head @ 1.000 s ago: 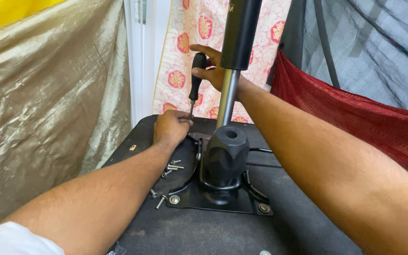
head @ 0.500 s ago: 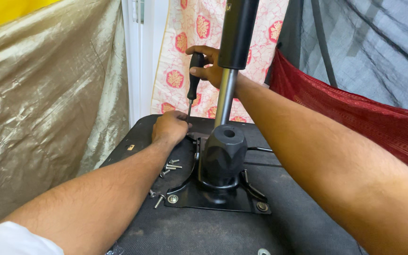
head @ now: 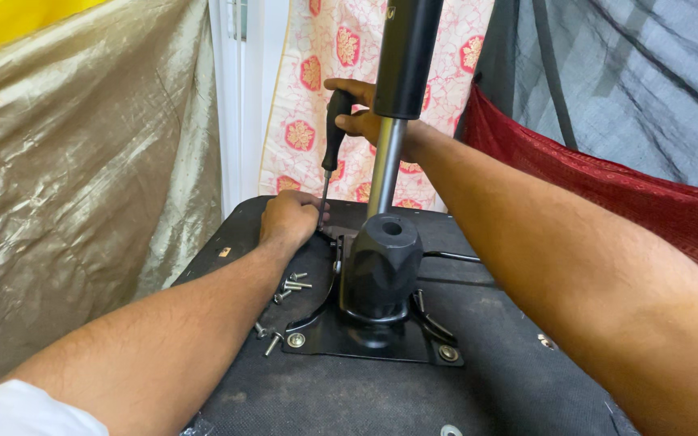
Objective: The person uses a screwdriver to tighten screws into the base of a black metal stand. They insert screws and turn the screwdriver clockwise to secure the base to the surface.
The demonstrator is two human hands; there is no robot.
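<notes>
At the far left a gold-coloured cloth (head: pixel 82 178) is hung, well apart from both hands. Next, the left hand (head: pixel 288 220) is laid on the upturned black chair seat (head: pixel 341 396), its grip pressed together around the tip of a screwdriver (head: pixel 331 137), so that the tip is steadied at the far corner of the black metal mounting plate (head: pixel 365 339); whether a screw is pinched there cannot be told, since the fingers cover the spot. Just nearer than that grip, a small scatter of loose screws (head: pixel 288 287) is seen lying on the seat and the plate's edge. To the right of the left grip, the black hub (head: pixel 380 270) of the chair mechanism is found standing on the plate, with the grey and black gas-lift column (head: pixel 401 89) rising out of it. The screwdriver's black handle is enclosed by the right hand (head: pixel 361 113), whose grip is wrapped tight around it, held above the left grip and just beside the column. Two bolts (head: pixel 296 340) are seen seated in the plate's near corners. As a judgement, the work is partly done: the near corners are fastened, the far corner is being attended to, and the loose screws suggest fixings not yet placed. At the far right, red cloth (head: pixel 607 194) and grey netting (head: pixel 648 73) are hung.
</notes>
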